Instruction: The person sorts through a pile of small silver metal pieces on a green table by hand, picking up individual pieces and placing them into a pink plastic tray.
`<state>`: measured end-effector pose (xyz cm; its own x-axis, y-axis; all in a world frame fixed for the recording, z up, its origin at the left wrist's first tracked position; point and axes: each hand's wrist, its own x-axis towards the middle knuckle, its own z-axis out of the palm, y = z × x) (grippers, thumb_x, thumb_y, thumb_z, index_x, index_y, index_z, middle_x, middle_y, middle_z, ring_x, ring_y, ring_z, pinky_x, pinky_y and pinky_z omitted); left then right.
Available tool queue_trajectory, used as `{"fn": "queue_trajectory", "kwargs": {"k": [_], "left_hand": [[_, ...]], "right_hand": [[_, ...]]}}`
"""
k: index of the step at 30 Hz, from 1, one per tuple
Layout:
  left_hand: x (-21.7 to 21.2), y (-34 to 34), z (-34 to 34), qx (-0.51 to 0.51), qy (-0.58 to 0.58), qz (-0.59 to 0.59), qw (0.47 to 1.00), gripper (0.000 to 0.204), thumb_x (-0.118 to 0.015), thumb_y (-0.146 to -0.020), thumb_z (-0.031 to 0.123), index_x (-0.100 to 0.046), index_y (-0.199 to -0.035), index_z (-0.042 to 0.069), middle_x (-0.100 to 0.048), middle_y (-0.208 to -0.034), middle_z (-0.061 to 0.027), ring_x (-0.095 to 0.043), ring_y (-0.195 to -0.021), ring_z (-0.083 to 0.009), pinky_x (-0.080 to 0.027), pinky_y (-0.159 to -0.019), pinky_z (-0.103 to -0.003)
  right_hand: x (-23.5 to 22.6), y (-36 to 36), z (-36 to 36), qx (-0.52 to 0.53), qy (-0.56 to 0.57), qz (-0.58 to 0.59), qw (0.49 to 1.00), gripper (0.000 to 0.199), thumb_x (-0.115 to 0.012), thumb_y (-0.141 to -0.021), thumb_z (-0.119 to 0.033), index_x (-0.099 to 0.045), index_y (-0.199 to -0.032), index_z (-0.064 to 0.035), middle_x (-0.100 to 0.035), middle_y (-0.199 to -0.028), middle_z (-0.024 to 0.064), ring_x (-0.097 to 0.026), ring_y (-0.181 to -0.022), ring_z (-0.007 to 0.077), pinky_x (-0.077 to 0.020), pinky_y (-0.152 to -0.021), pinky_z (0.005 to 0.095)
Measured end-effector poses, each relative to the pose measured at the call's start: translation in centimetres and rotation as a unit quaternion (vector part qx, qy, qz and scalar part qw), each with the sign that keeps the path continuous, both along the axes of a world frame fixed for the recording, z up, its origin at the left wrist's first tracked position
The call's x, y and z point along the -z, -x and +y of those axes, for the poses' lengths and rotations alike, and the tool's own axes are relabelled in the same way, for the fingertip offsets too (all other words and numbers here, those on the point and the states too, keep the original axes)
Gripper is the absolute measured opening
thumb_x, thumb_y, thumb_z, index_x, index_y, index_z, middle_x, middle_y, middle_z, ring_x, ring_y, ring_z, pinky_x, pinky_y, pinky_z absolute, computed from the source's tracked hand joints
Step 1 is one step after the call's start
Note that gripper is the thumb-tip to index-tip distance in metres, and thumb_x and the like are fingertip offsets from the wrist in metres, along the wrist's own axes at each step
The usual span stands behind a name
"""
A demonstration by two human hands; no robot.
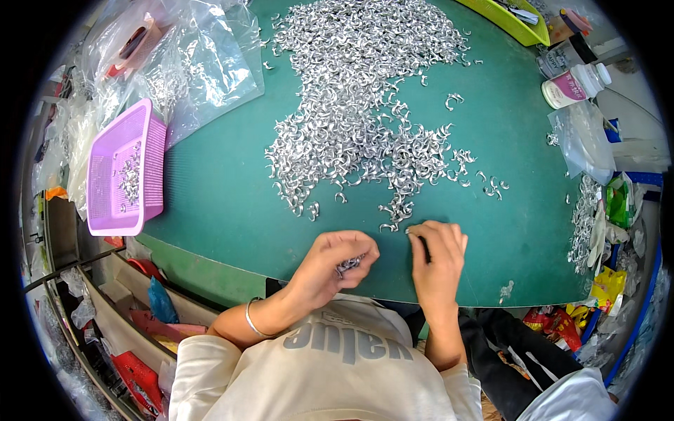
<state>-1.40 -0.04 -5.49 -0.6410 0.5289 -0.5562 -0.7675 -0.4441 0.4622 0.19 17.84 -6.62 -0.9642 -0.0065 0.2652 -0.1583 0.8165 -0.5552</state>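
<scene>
Head view, looking down on a green mat (210,203). The left hand (335,261) is curled into a loose fist at about 6 o'clock, fingers closed narrowly around a small bunch of silvery metal clips (349,264), some of which show between thumb and forefinger. The right hand (437,256) lies just to its 3 o'clock, palm down, fingers close together and bent, fingertips (414,228) touching the mat at the near edge of the pile (365,105); whether a clip is pinched under them cannot be told.

The pile spreads from 12 o'clock down toward the hands, thinning to a scatter of strays (491,184) at about 2 o'clock of the right hand. A pink basket (151,151) with a few clips inside stands at 9 o'clock, well apart from both hands. Clear plastic bags (203,63) lie at 10–11 o'clock, a yellow-green tray (507,22) at 1 o'clock, a white bottle (572,85) at 2 o'clock, and more bags with clips along the 3 o'clock rim.

Judged from this layout, the step goes best if the right fingertips draw clips one or few at a time from the loose fringe, not the tangled centre, where hooked shapes probably interlock. The left fist should stay loosely cupped, so that the held bunch neither spills nor knots. The hands are best kept close together, which keeps transfers short.
</scene>
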Motion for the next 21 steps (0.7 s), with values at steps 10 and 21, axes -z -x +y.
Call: {"fn": "queue_trajectory", "kwargs": {"k": [10,21], "left_hand": [[-1.4,0.1,2.0,0.008,0.215,0.337,0.917,0.013,-0.065,-0.072,-0.002,-0.067,-0.085,0.000,-0.048,-0.062,0.0011,-0.040,-0.056,-0.0044,-0.033,-0.052,-0.020],[-2.3,0.0,1.5,0.023,0.200,0.364,0.909,0.013,-0.065,-0.072,-0.002,-0.066,-0.084,0.001,-0.045,-0.059,0.0016,-0.039,-0.054,-0.0040,-0.032,-0.048,-0.021]], "right_hand": [[-3.0,-1.4,-0.4,0.026,0.608,-0.206,0.767,0.016,-0.061,-0.072,0.013,-0.057,-0.085,0.0037,-0.059,-0.082,0.0066,-0.048,-0.071,0.0096,-0.0394,-0.065,0.0226],[-3.5,-2.1,-0.9,0.021,0.491,-0.076,0.867,0.024,-0.068,-0.062,0.014,-0.057,-0.081,0.0046,-0.061,-0.076,0.0097,-0.050,-0.069,0.0145,-0.0407,-0.060,0.0254]]}}
